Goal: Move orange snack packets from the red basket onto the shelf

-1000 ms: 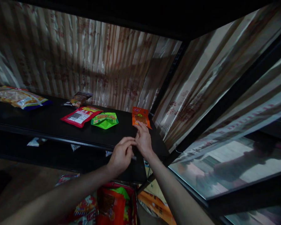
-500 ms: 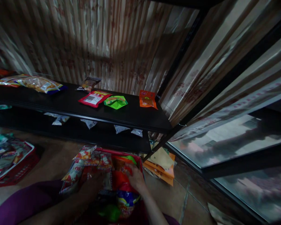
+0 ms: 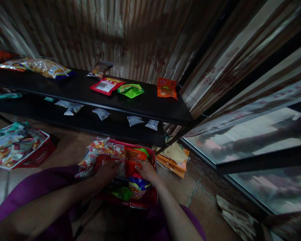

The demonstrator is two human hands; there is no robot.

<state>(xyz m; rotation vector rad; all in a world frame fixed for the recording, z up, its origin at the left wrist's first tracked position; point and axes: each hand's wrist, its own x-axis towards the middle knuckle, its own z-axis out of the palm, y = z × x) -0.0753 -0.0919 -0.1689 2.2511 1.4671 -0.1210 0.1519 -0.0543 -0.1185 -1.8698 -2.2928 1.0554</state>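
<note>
Red plastic forms the basket (image 3: 155,162) at the lower centre of the frame, between the person's purple-clothed knees (image 3: 37,190). Both bare hands are in it. The left hand (image 3: 107,172), left of the frame's centre, lies on the packets with its fingers partly extended; whether it has hold of one, I cannot tell. The right hand (image 3: 145,170), just right of it, has its fingers bent over an orange-red bag (image 3: 131,169); whether they grip it is not clear either. Striped snack packets (image 3: 92,155) fill the basket's left side, and a blue bag (image 3: 139,184) lies just below the right hand.

Across the upper middle runs a black shelf (image 3: 150,107), bearing a red packet (image 3: 107,86), a green packet (image 3: 130,90) just beside it, and an orange packet (image 3: 167,89) near the shelf's right end. Small pale packets (image 3: 101,113) lie spaced along the lower shelf (image 3: 120,129). At the left edge stands a second basket (image 3: 41,154), heaped with bags (image 3: 20,142). Folded orange and tan paper (image 3: 175,159) lies on the tiled floor (image 3: 203,197), right of centre.
</note>
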